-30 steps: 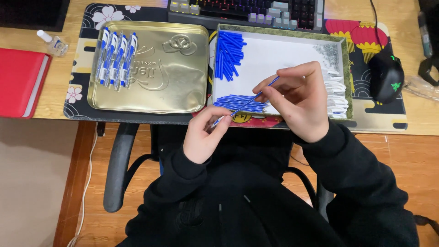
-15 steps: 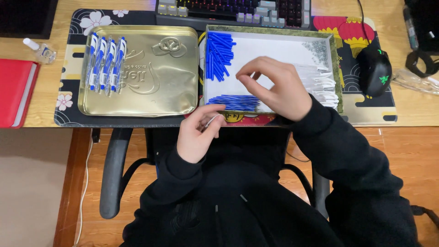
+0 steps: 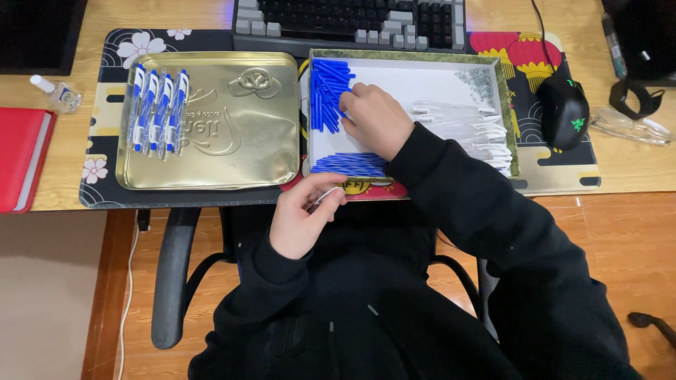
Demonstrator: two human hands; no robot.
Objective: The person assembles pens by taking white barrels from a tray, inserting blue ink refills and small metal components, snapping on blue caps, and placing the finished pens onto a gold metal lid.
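The right hand (image 3: 377,119) rests with fingers curled on the pile of short blue plastic caps (image 3: 327,95) in the shallow white box (image 3: 429,81). The left hand (image 3: 304,214), at the desk edge, pinches a thin clear tube (image 3: 325,195).

A tin lid (image 3: 239,151) lies left of an open box (image 3: 503,105) on the desk mat (image 3: 105,190), keyboard (image 3: 352,21) behind them. Assembled pens (image 3: 158,109) lie at the lid's left. In the box, pen caps (image 3: 327,95) sit far left, refills (image 3: 348,164) near left, clear barrels (image 3: 472,130) right. Mouse (image 3: 563,109) lies right of the box.
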